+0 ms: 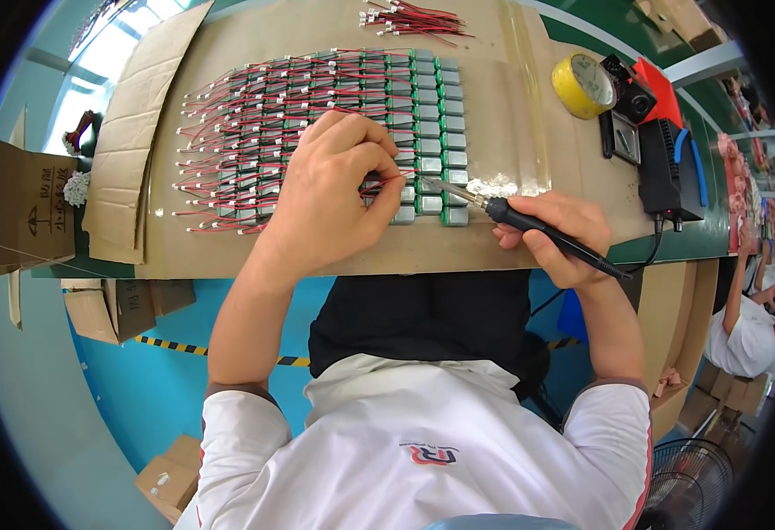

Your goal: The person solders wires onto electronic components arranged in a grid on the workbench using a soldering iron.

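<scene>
My right hand (564, 231) grips a black soldering iron (542, 228), its metal tip pointing left at the lower rows of small silver-grey cells (427, 129) with green board edges. Close to that tip, my left hand (339, 181) is closed in a pinch on a thin red wire. The cells lie in a tight grid on the brown sheet. Red and black wire leads (219, 146) with white connectors run from many of them out to the left. My left hand hides part of the grid.
Loose wire leads (414, 19) lie at the far edge. On the right are a yellow tape roll (583, 86), a black soldering station (670, 168) with a cord, and blue-handled pliers (693, 163). Cardboard (144, 132) stands along the left; a fan (688, 481) is at lower right.
</scene>
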### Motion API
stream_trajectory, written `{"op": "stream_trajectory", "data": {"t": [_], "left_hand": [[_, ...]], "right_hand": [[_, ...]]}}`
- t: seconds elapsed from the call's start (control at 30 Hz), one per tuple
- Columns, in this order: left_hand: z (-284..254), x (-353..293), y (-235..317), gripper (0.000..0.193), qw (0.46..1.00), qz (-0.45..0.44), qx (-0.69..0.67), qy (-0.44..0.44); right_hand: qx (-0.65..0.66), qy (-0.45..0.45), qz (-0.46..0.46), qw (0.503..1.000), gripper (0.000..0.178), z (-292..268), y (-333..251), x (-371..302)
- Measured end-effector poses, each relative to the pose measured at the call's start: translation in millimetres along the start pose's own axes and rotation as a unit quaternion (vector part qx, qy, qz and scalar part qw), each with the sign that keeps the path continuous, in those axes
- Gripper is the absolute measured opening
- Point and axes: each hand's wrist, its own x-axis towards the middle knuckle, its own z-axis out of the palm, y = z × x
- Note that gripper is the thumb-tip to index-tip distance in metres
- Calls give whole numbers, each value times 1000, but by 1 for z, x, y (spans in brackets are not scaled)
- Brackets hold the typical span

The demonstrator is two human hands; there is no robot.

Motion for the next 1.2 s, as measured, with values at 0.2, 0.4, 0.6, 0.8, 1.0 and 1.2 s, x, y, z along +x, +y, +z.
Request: {"op": "stream_trajectory", "data": {"t": [0.2, 0.4, 0.6, 0.8, 1.0, 1.2], "left_hand": [[0, 0, 0, 11, 1000, -1, 1, 2], [1, -1, 1, 11, 1000, -2, 0, 2], [1, -2, 2, 11, 1000, -7, 5, -2], [1, -2, 3, 11, 1000, -12, 10, -5], [1, -1, 3, 11, 1000, -9, 11, -6], [1, -1, 3, 11, 1000, -10, 11, -6]], "right_hand": [[-2, 2, 10, 1000, 34, 1, -3, 2], [-4, -2, 11, 1000, 34, 1, -1, 1], [-8, 1, 13, 1000, 33, 1, -1, 0], [-11, 1, 7, 1000, 33, 1, -3, 2], [-16, 3, 12, 1000, 33, 2, -2, 2], [-18, 4, 7, 1000, 34, 1, -4, 3]]}}
